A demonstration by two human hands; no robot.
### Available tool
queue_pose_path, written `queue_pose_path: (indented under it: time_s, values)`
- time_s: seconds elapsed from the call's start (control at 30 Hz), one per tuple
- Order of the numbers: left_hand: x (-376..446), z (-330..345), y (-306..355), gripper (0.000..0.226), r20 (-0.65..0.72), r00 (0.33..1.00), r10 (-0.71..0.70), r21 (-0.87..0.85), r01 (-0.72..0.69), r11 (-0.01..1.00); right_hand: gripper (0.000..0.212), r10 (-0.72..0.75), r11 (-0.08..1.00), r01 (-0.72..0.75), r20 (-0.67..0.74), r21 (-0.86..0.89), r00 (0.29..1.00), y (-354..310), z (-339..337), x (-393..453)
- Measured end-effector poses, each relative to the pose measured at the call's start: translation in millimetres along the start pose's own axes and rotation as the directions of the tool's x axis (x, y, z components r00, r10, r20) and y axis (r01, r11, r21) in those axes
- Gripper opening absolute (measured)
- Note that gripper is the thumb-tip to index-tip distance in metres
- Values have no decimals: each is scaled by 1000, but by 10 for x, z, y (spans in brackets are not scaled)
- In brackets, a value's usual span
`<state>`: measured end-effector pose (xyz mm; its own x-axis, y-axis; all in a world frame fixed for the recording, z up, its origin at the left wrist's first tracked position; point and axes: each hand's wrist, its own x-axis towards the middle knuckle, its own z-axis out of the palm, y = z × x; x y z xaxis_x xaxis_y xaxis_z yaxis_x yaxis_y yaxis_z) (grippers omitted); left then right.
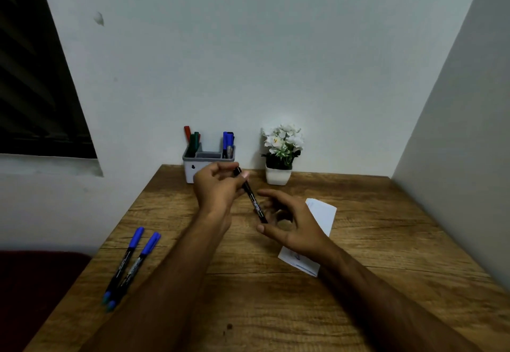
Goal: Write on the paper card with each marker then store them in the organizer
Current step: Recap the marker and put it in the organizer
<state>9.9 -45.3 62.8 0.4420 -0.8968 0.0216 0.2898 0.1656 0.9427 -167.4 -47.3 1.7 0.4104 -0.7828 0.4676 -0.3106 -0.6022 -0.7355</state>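
Note:
My left hand (218, 186) pinches the upper end of a black marker (252, 198) above the middle of the wooden table. The marker slants down to the right toward my right hand (289, 222), whose fingers are spread around its lower end without clearly gripping it. A white paper card (321, 213) with blue marks lies under and behind my right hand. The grey-and-white organizer (190, 170) stands at the back edge against the wall, with red and green markers in its left slot and blue ones in its right slot. Two blue-capped markers (132, 260) lie side by side at the table's left edge.
A small white pot of white flowers (280, 155) stands right of the organizer at the back. Walls close in the table (248, 296) behind and on the right. A dark window is at the upper left and a dark red seat at the lower left.

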Motion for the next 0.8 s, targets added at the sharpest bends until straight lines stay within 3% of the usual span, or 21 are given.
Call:
queue_pose_path:
  time_s: [0.17, 0.53, 0.8]
  values:
    - [137, -114, 33, 37, 94, 974, 204, 170, -217, 961, 30, 31, 998, -36, -83, -60, 996, -105, 206, 355]
    - [779, -385, 230, 21, 181, 904, 387, 431, -426, 796, 12, -35, 994, 4, -284, -111, 958, -263, 560, 1421]
    - [1385, -293, 415, 17, 197, 879, 434, 455, -474, 754, 14, -79, 977, -5, -391, -211, 917, -296, 660, 1971]
